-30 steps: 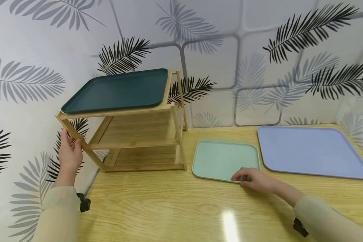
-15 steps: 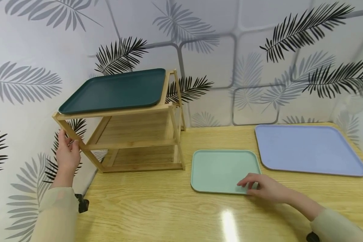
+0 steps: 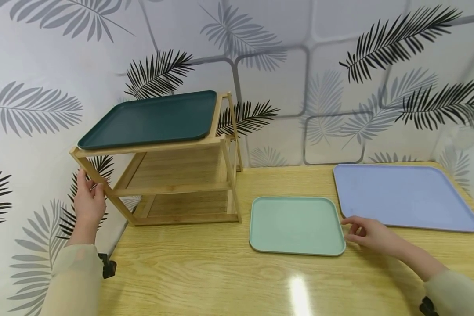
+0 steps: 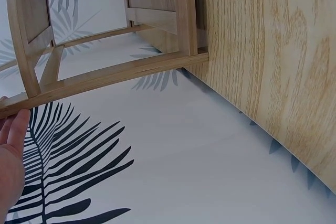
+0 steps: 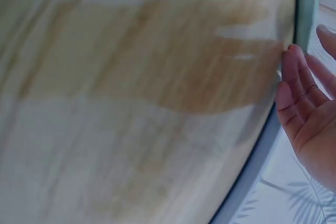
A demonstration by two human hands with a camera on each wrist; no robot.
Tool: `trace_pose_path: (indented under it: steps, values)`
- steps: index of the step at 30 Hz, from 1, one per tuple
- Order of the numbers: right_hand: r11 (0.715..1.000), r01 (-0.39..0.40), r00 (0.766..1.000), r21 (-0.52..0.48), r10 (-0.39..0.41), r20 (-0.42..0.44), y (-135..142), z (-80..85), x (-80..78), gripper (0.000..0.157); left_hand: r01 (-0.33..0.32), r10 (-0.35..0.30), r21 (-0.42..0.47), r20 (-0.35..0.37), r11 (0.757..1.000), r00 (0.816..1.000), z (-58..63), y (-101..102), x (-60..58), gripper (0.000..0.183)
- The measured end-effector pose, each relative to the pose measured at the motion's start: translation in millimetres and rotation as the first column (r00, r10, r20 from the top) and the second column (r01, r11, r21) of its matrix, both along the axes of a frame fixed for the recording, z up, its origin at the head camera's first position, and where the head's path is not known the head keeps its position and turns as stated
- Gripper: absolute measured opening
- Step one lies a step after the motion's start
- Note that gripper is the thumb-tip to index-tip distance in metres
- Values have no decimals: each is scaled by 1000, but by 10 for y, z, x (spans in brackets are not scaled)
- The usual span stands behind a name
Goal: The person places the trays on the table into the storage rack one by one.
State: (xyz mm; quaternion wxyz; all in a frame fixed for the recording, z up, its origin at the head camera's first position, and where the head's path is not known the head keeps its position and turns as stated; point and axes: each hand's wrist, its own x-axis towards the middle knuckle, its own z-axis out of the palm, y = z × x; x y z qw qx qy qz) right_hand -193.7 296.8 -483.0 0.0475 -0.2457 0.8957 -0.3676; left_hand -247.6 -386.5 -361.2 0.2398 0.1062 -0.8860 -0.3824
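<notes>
My left hand (image 3: 88,204) holds the front left leg of a wooden three-tier rack (image 3: 171,189), thumb on one side and fingers on the other. In the left wrist view the thumb (image 4: 19,129) lies against the wooden bar, and the other fingers are mostly hidden. A dark green tray (image 3: 150,118) lies on the rack's top tier. On the table, a small mint green tray (image 3: 296,224) lies flat to the right of the rack. My right hand (image 3: 373,237) is at its right edge, fingers loosely bent, with the fingertips (image 5: 294,56) right beside the rim.
A larger lavender tray (image 3: 403,195) lies at the back right, just behind my right hand. The rack's two lower tiers show bare wooden boards (image 3: 177,169). A leaf-patterned wall covering (image 3: 276,87) stands behind the wooden table (image 3: 205,267) and along its left side.
The mint green tray has slid towards me, with my right hand on its front edge. That hand has since let go and shifted to the tray's right edge. The left hand keeps its place.
</notes>
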Motion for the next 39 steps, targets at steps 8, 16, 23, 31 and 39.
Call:
trace_pose_path:
  steps: [8,16,23,31,39]
  values:
    - [993,94,991,-68,-87,99,-99,-30,-84,33,-3,3,3,4,1000,1000,22,29,13,60]
    - [989,139,988,-44,-135,76,-226,-36,-107,43,5,-5,-5,5,1000,1000,15,2,29,59]
    - [981,192,981,-15,-192,43,-302,-40,-103,43,19,-18,-4,22,1000,1000,0,-25,2,60]
    - [900,221,922,-375,-68,380,-200,13,-13,56,38,-38,25,27,999,999,-6,-6,20,61]
    - [715,102,880,-691,260,399,-109,54,198,51,49,-49,21,18,999,999,10,-20,17,61]
